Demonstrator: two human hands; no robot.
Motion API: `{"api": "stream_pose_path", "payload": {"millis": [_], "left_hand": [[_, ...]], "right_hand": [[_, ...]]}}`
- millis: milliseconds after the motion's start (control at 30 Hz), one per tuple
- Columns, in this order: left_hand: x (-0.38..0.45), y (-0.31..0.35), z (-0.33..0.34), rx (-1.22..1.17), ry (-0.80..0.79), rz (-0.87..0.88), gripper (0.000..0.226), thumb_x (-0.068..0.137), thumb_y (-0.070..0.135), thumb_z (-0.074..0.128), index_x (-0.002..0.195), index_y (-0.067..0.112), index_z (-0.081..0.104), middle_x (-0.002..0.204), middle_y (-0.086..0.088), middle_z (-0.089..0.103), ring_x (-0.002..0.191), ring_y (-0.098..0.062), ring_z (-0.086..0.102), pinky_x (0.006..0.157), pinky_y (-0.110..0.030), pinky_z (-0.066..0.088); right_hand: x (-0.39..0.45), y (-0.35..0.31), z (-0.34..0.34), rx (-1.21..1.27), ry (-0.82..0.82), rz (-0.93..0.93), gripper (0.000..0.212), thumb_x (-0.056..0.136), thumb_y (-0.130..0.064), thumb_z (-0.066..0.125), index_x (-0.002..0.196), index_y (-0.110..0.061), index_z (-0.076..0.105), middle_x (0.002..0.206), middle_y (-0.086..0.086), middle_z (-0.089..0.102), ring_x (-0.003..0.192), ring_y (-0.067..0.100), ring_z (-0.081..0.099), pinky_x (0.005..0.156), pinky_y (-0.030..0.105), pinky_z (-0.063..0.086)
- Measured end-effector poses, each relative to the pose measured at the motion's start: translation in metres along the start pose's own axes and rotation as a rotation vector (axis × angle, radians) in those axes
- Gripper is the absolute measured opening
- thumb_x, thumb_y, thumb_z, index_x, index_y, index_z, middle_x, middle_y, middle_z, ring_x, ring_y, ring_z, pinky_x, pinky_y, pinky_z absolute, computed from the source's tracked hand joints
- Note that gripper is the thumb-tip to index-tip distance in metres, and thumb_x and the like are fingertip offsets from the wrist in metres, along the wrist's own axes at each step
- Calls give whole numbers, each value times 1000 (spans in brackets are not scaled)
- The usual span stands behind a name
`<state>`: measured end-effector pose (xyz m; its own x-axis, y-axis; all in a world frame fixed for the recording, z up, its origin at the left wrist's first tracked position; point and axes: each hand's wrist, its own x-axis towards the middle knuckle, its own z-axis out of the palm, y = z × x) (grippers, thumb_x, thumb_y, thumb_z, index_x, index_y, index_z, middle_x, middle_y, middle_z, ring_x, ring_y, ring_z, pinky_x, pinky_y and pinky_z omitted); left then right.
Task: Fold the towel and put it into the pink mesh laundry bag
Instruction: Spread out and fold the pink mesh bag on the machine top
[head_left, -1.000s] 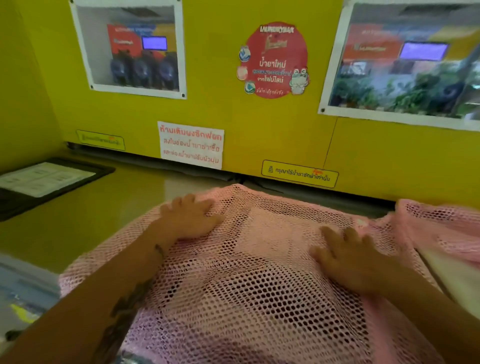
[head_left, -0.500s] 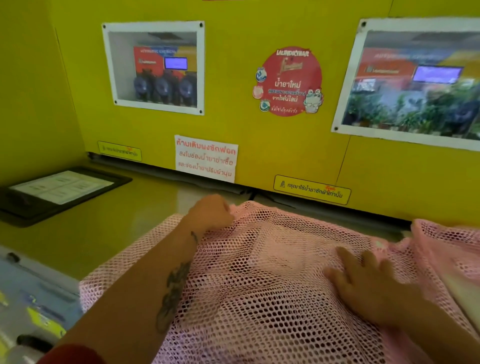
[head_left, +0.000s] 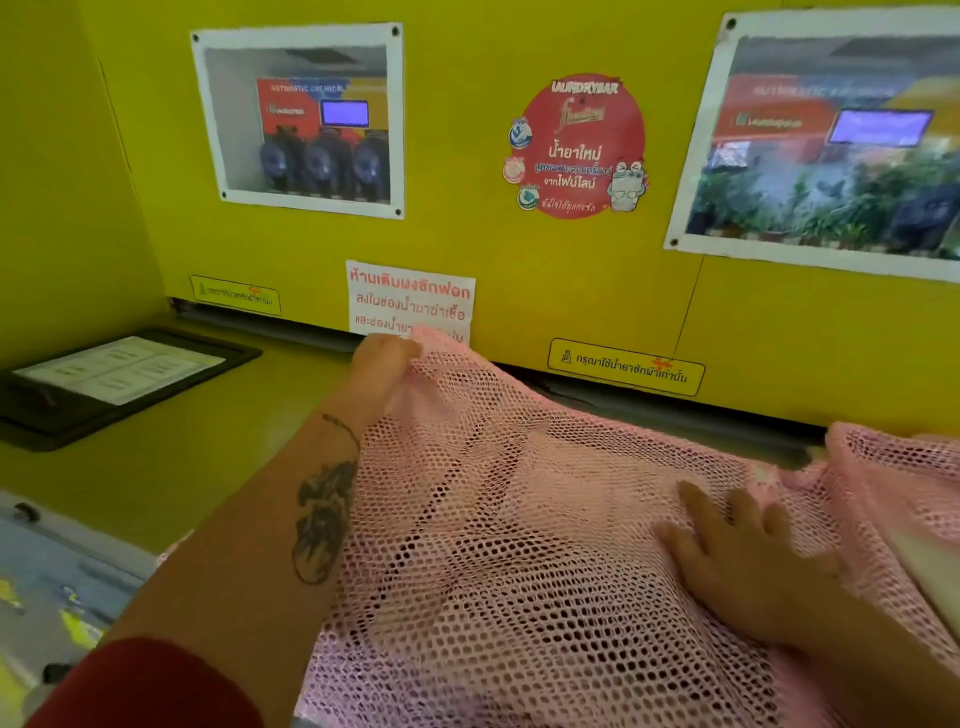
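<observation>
The pink mesh laundry bag (head_left: 519, 571) is spread over the yellow-green counter and fills the lower middle and right of the head view. My left hand (head_left: 382, 358) pinches the bag's far corner and holds it raised near the back wall. My right hand (head_left: 737, 556) lies flat on the mesh at the right, fingers apart, pressing it down. A pale strip at the right edge, likely the towel (head_left: 935, 577), shows beside the mesh; the rest of it is hidden.
The yellow back wall (head_left: 519, 291) with stickers and two framed windows stands just behind the bag. A black tray with a printed sheet (head_left: 114, 379) lies on the counter (head_left: 182, 467) at the left. A grey machine top (head_left: 47, 587) sits at the lower left.
My left hand went from lying flat on the mesh to gripping its far corner and lifting it toward the wall. My right hand stayed flat on the bag.
</observation>
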<state>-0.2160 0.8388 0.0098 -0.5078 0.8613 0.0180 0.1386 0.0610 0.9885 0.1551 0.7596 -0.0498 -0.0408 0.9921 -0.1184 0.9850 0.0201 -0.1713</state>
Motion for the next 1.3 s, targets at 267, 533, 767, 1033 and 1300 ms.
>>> {"api": "stream_pose_path", "payload": {"millis": [267, 533, 767, 1033, 1300], "left_hand": [[-55, -17, 9, 848, -219, 282, 45, 83, 40, 55, 127, 34, 52, 141, 1, 48, 120, -25, 50, 102, -45, 40], [-109, -55, 13, 1191, -461, 384, 79, 78, 84, 6, 149, 50, 14, 165, 6, 9, 150, -22, 9, 116, -63, 3], [-113, -42, 5, 1192, -459, 387, 81, 77, 83, 15, 148, 46, 25, 163, 4, 18, 148, -24, 20, 115, -64, 16], [-171, 3, 45, 933, -476, 630, 48, 93, 43, 56, 139, 40, 44, 149, 13, 42, 136, -14, 38, 115, -44, 29], [-205, 42, 124, 723, -606, 748, 34, 93, 39, 58, 126, 40, 56, 115, 18, 62, 113, -6, 54, 97, -32, 43]], "right_hand": [[2, 5, -1, -14, 23, -4, 88, 73, -88, 4, 150, -45, 4, 164, 12, 6, 148, 44, -1, 110, 75, 5], [-27, 9, -18, -53, 35, -36, 81, 80, -83, 16, 149, -40, 14, 165, 13, 4, 150, 38, 3, 113, 71, 8], [-57, 22, -13, 4, 20, -83, 92, 71, -85, 3, 153, -42, 1, 166, 8, -3, 152, 30, -5, 116, 67, -1], [-95, 42, -41, 69, 102, -118, 74, 90, -72, 25, 153, -40, 2, 166, 1, -4, 152, 25, -6, 120, 59, 0], [-86, 126, -115, 41, 306, -51, 61, 91, -34, 62, 147, -31, 38, 157, -1, 35, 141, 22, 35, 116, 42, 30]]}}
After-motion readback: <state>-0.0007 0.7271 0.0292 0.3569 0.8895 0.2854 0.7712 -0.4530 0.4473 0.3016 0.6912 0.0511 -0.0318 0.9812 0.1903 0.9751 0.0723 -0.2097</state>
